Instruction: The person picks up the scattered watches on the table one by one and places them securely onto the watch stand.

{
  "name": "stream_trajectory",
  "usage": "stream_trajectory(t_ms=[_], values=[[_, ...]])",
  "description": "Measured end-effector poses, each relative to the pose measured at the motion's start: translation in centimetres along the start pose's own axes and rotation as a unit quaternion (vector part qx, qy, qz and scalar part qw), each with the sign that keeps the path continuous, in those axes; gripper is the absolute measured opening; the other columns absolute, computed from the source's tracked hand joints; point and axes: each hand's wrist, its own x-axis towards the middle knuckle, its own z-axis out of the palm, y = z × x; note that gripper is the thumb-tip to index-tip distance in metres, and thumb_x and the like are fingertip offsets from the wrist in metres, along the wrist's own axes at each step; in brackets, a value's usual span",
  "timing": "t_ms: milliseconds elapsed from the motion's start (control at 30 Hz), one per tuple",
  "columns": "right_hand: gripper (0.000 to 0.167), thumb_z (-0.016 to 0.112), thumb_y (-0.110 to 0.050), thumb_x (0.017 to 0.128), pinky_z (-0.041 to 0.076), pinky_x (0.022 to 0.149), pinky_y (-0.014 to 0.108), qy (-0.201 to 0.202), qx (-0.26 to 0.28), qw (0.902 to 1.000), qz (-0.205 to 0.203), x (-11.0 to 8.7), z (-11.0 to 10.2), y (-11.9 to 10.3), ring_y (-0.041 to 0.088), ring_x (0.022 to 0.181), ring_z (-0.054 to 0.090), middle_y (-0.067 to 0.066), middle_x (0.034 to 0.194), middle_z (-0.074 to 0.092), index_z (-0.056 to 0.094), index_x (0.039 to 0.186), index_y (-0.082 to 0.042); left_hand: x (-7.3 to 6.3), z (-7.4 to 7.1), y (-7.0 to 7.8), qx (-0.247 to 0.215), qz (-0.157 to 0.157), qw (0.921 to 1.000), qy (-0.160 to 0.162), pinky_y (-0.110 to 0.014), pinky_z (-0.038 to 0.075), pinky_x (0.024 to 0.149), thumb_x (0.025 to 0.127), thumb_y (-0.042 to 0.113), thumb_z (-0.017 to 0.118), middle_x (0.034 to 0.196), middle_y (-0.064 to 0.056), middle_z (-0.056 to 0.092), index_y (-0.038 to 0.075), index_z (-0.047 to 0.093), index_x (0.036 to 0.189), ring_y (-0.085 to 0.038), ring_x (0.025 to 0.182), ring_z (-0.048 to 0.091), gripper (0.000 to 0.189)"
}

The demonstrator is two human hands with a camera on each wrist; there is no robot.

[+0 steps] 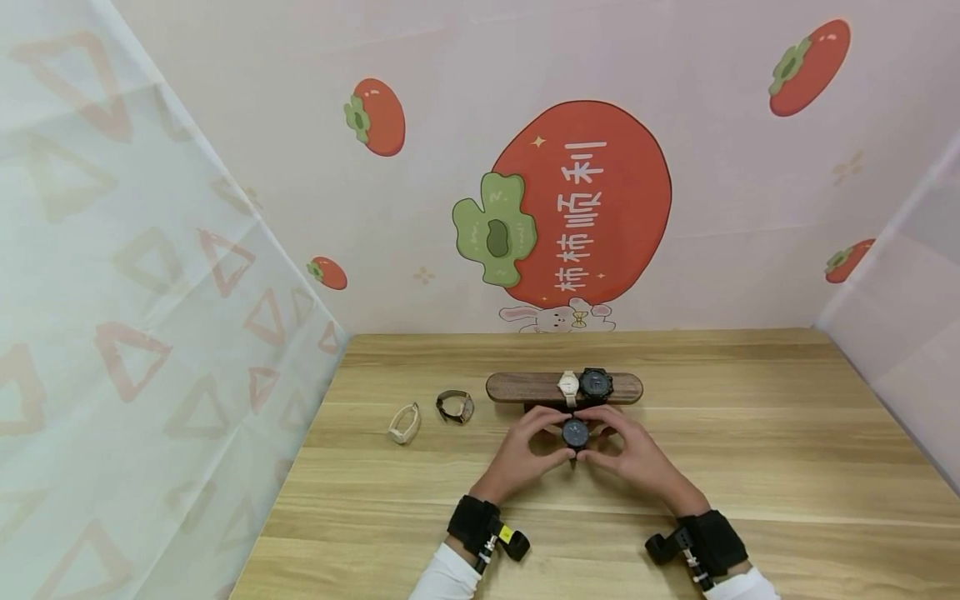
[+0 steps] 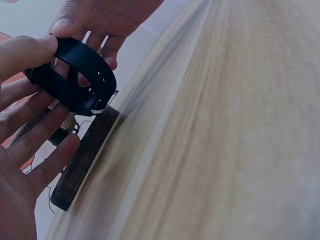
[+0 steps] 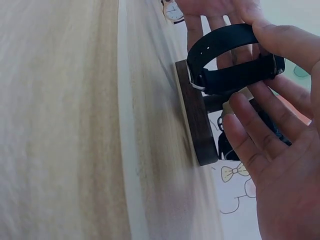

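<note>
A black wristwatch [image 1: 575, 433] with a dark round face is held between both hands in front of the watch stand. My left hand [image 1: 525, 450] pinches its left side with thumb and fingers; my right hand [image 1: 636, 454] pinches the right side. In the left wrist view, the black strap [image 2: 75, 52] forms a buckled loop with punched holes. The right wrist view shows the same loop, clear of the stand's dark wooden base [image 3: 197, 120]. Behind the hands, the stand's brown bar [image 1: 525, 387] carries a pale watch [image 1: 568, 384] beside a chunky black watch [image 1: 597, 383].
To the left on the wooden table [image 1: 360, 517] lie a cream-strapped watch [image 1: 405, 423] and a dark-strapped watch [image 1: 455, 407]. A printed backdrop [image 1: 720, 275] rises at the table's rear edge, with cloth walls at both sides.
</note>
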Motion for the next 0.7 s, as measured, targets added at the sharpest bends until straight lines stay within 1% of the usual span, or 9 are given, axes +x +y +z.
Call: stream_trajectory(t_ms=[100,233,300,400,533,700], values=[[0.055,0.088,-0.022,0.090,0.063,0.088,0.037,0.000,-0.002,1.0000,-0.002,-0.01,-0.03,-0.08,0.011,0.108,0.064,0.003,0.132,0.068,0.066,0.141,-0.019,0.03,0.02,-0.04,-0.006,0.001,1.0000,-0.001,-0.031,0.059,0.106,0.096,0.021,0.083,0.139,-0.004,0.064,0.016,0.068,0.142,-0.017,0.125,0.064,0.050],[0.052,0.088,-0.021,0.090,0.063,0.087,0.036,0.000,0.001,1.0000,-0.001,-0.01,-0.03,-0.07,0.010,0.107,0.064,0.002,0.130,0.069,0.067,0.138,-0.020,0.01,0.07,-0.05,0.001,0.003,1.0000,0.001,-0.032,0.058,0.108,0.095,0.021,0.084,0.138,-0.003,0.065,0.016,0.068,0.143,-0.016,0.123,0.065,0.051],[0.051,0.088,-0.020,0.090,0.063,0.086,0.035,0.000,0.001,1.0000,0.000,-0.02,-0.02,-0.02,0.010,0.106,0.064,0.002,0.128,0.069,0.068,0.137,-0.020,0.00,0.07,-0.03,0.001,0.000,1.0000,0.000,-0.032,0.057,0.108,0.095,0.022,0.084,0.138,-0.002,0.065,0.017,0.068,0.143,-0.015,0.122,0.065,0.051],[0.050,0.088,-0.019,0.091,0.063,0.085,0.035,0.001,0.000,1.0000,-0.001,-0.02,0.00,0.09,0.010,0.106,0.064,0.001,0.128,0.069,0.068,0.136,-0.020,-0.01,0.08,-0.01,-0.010,-0.009,0.9999,-0.002,-0.031,0.057,0.108,0.095,0.022,0.084,0.139,-0.001,0.064,0.017,0.068,0.143,-0.015,0.122,0.065,0.051],[0.049,0.088,-0.019,0.091,0.064,0.085,0.035,0.000,0.002,1.0000,-0.001,-0.02,0.00,0.15,0.012,0.106,0.064,0.002,0.128,0.069,0.068,0.136,-0.020,-0.01,0.12,-0.03,-0.015,-0.012,0.9998,-0.003,-0.031,0.059,0.106,0.095,0.022,0.084,0.139,-0.002,0.064,0.016,0.067,0.143,-0.016,0.122,0.065,0.051],[0.049,0.087,-0.018,0.091,0.065,0.087,0.039,-0.005,0.017,0.9998,-0.004,-0.04,-0.03,0.16,0.016,0.106,0.068,0.003,0.127,0.069,0.068,0.136,-0.019,-0.08,0.13,-0.06,-0.012,-0.017,0.9998,-0.001,-0.031,0.059,0.106,0.095,0.024,0.084,0.139,0.000,0.064,0.018,0.067,0.144,-0.017,0.120,0.067,0.052]])
